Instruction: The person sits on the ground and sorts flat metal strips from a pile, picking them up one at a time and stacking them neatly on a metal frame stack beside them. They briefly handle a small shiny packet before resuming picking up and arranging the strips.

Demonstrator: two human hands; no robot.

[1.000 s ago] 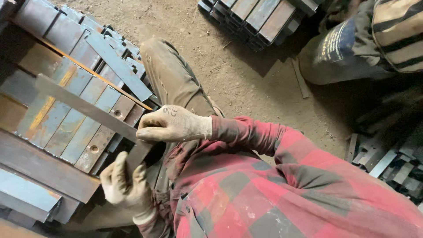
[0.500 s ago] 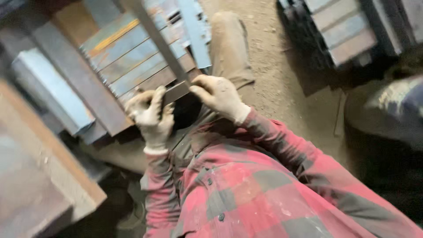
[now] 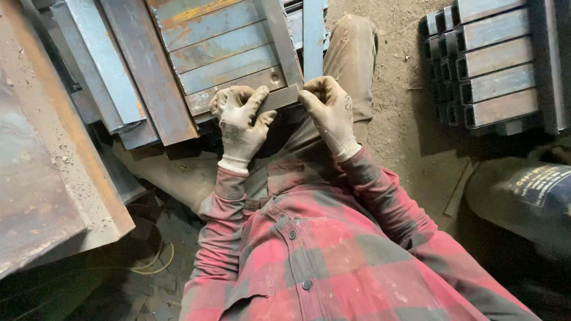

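Your gloved left hand (image 3: 241, 125) and right hand (image 3: 331, 113) both have fingers clamped on the near end of a steel angle bar (image 3: 282, 59), above stacked steel plates (image 3: 220, 59).

Head camera, close — looking straight down

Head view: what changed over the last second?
Left hand rose from beside the lap to join the right hand on the near end of the grey steel strip; both now grip it. The strip swung from lying crosswise to pointing away from the person. Stack of steel plates unchanged.
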